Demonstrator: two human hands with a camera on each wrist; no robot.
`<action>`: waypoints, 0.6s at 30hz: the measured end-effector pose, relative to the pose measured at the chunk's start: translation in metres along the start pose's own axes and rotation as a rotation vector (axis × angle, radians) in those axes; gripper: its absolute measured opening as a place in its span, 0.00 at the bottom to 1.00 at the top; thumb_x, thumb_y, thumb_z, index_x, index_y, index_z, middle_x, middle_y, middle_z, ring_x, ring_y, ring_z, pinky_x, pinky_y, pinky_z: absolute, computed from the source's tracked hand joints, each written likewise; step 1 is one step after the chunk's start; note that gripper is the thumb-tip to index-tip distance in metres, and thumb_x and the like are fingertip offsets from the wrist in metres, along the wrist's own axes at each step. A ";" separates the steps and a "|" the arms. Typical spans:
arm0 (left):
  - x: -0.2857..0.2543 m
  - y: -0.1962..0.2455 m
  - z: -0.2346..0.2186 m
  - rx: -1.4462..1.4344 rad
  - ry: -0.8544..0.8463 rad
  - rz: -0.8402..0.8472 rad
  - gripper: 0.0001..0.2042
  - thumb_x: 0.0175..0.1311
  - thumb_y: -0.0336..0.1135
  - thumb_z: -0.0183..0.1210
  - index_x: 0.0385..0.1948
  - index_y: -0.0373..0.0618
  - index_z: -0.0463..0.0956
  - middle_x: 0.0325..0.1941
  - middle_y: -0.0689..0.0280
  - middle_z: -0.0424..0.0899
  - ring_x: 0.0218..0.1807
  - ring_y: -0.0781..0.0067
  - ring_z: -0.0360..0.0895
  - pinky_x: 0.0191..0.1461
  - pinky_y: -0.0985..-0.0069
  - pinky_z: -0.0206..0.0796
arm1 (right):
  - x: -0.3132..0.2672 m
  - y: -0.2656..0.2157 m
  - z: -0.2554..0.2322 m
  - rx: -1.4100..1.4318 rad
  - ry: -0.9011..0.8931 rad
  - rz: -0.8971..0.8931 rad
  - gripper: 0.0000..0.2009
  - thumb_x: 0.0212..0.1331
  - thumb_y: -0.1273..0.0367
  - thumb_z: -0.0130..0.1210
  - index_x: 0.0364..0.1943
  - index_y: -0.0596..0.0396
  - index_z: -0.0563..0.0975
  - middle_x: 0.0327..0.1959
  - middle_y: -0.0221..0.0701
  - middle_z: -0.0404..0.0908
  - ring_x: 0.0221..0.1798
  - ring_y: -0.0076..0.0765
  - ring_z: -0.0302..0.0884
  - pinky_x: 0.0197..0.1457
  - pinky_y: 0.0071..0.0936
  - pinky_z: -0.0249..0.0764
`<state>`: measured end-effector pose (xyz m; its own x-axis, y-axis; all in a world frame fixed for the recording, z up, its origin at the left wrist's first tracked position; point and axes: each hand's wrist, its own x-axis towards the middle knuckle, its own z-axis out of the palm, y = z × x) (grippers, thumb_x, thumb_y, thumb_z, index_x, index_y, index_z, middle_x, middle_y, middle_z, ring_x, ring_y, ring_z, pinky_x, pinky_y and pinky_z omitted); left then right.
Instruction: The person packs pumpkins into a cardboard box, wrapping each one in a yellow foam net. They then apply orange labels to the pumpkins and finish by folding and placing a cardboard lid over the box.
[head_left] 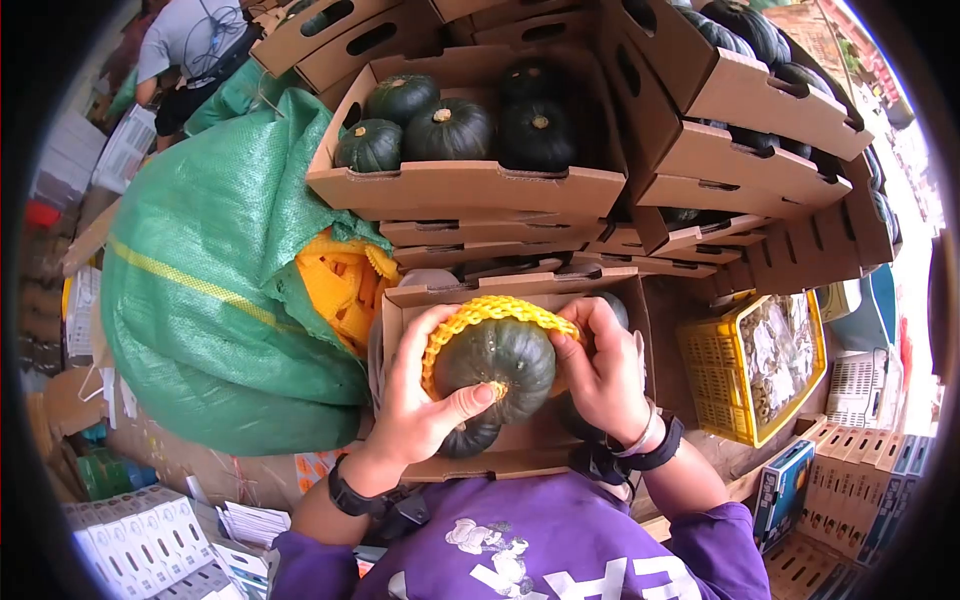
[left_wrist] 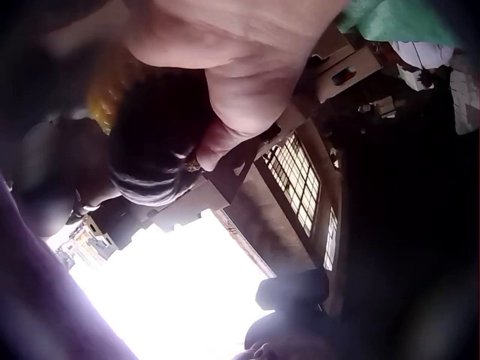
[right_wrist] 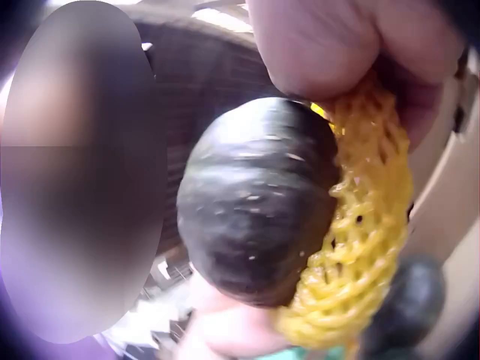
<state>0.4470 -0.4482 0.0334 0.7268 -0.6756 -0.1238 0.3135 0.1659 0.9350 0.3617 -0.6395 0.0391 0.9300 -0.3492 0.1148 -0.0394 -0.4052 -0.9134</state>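
A dark green pumpkin (head_left: 497,362) is held up over an open cardboard box (head_left: 515,461), its stem facing the person. Yellow foam netting (head_left: 490,308) wraps its far side like a cap; in the right wrist view the netting (right_wrist: 349,247) covers one side and the pumpkin's skin (right_wrist: 259,202) shows bare. The left hand (head_left: 415,400) grips the pumpkin from the left, thumb by the stem, fingers behind it. The right hand (head_left: 605,375) pinches the netting's edge at the right between thumb and fingers. More pumpkins (head_left: 470,438) lie in the box below.
A green woven sack (head_left: 200,290) on the left holds more yellow netting (head_left: 340,285). Behind stands a box (head_left: 470,190) of pumpkins, with stacked boxes (head_left: 760,170) at the right. A yellow crate (head_left: 705,395) sits to the right; another person (head_left: 195,50) is at the far left.
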 end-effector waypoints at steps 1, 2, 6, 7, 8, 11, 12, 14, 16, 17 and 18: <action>-0.002 -0.001 -0.001 0.154 0.031 0.085 0.39 0.52 0.37 0.70 0.62 0.36 0.55 0.58 0.57 0.70 0.59 0.68 0.69 0.61 0.70 0.64 | -0.006 0.008 0.005 0.191 -0.028 0.020 0.11 0.60 0.76 0.54 0.47 0.61 0.71 0.32 0.31 0.74 0.32 0.28 0.73 0.35 0.28 0.72; -0.004 -0.003 -0.001 0.302 0.066 0.170 0.37 0.53 0.38 0.70 0.60 0.35 0.56 0.56 0.56 0.71 0.57 0.68 0.71 0.61 0.70 0.64 | -0.009 0.008 0.007 0.377 -0.062 0.041 0.14 0.61 0.76 0.53 0.50 0.60 0.70 0.36 0.30 0.74 0.35 0.26 0.74 0.37 0.27 0.74; -0.008 -0.013 0.004 0.472 0.100 0.235 0.36 0.54 0.39 0.69 0.59 0.36 0.57 0.55 0.56 0.71 0.56 0.68 0.71 0.60 0.71 0.64 | -0.022 0.009 -0.005 0.724 -0.317 0.389 0.28 0.58 0.73 0.60 0.62 0.57 0.62 0.48 0.28 0.71 0.50 0.28 0.72 0.48 0.28 0.77; -0.007 -0.009 0.005 0.384 0.075 0.175 0.35 0.56 0.40 0.68 0.59 0.37 0.57 0.56 0.57 0.71 0.57 0.68 0.70 0.61 0.71 0.63 | -0.021 0.015 -0.005 0.602 -0.325 0.258 0.32 0.55 0.73 0.62 0.63 0.57 0.60 0.52 0.29 0.69 0.55 0.29 0.69 0.53 0.28 0.75; -0.007 -0.009 0.007 0.383 0.069 0.173 0.35 0.56 0.40 0.68 0.59 0.37 0.57 0.56 0.57 0.71 0.57 0.68 0.70 0.61 0.71 0.63 | -0.020 0.020 -0.005 0.478 -0.329 0.127 0.36 0.52 0.73 0.65 0.65 0.56 0.58 0.55 0.29 0.67 0.60 0.29 0.66 0.58 0.29 0.72; -0.004 -0.009 0.011 0.049 -0.011 -0.136 0.39 0.54 0.45 0.69 0.61 0.36 0.55 0.58 0.54 0.68 0.61 0.62 0.66 0.65 0.67 0.58 | -0.024 0.018 -0.002 1.176 -0.419 0.393 0.48 0.44 0.81 0.66 0.71 0.50 0.49 0.66 0.33 0.60 0.67 0.31 0.59 0.70 0.31 0.57; -0.003 -0.006 0.011 0.048 -0.003 -0.134 0.39 0.54 0.45 0.69 0.61 0.36 0.55 0.58 0.54 0.68 0.61 0.62 0.66 0.65 0.67 0.58 | -0.027 0.020 -0.001 1.198 -0.440 0.404 0.49 0.43 0.84 0.65 0.71 0.50 0.48 0.67 0.33 0.59 0.68 0.31 0.59 0.70 0.32 0.58; -0.003 0.013 0.010 1.127 -0.115 0.300 0.48 0.44 0.51 0.73 0.64 0.38 0.54 0.64 0.49 0.60 0.66 0.49 0.59 0.68 0.58 0.54 | -0.027 0.024 -0.005 1.240 -0.374 0.488 0.50 0.42 0.87 0.63 0.71 0.50 0.48 0.67 0.33 0.59 0.69 0.32 0.59 0.70 0.32 0.58; 0.000 0.021 0.020 1.087 -0.310 0.394 0.52 0.35 0.53 0.74 0.67 0.52 0.55 0.69 0.48 0.49 0.67 0.40 0.52 0.67 0.48 0.52 | -0.024 0.026 -0.011 1.109 -0.387 0.483 0.51 0.40 0.85 0.65 0.71 0.51 0.48 0.69 0.33 0.56 0.69 0.33 0.57 0.70 0.32 0.58; 0.006 0.013 0.027 1.142 -0.380 0.387 0.51 0.35 0.51 0.75 0.67 0.55 0.55 0.69 0.49 0.50 0.67 0.40 0.53 0.67 0.49 0.53 | -0.024 0.026 -0.015 0.882 -0.425 0.364 0.49 0.41 0.82 0.67 0.70 0.52 0.50 0.66 0.36 0.61 0.67 0.34 0.62 0.67 0.31 0.62; 0.012 -0.001 0.032 1.197 -0.442 0.374 0.51 0.34 0.49 0.75 0.67 0.57 0.56 0.69 0.51 0.50 0.66 0.41 0.55 0.67 0.50 0.54 | -0.023 0.025 -0.019 0.657 -0.465 0.238 0.48 0.41 0.78 0.68 0.70 0.54 0.52 0.63 0.39 0.67 0.64 0.35 0.67 0.64 0.30 0.65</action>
<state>0.4362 -0.4797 0.0417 0.3213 -0.9408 0.1080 -0.7533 -0.1848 0.6312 0.3325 -0.6578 0.0207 0.9854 0.0791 -0.1506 -0.1662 0.2600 -0.9512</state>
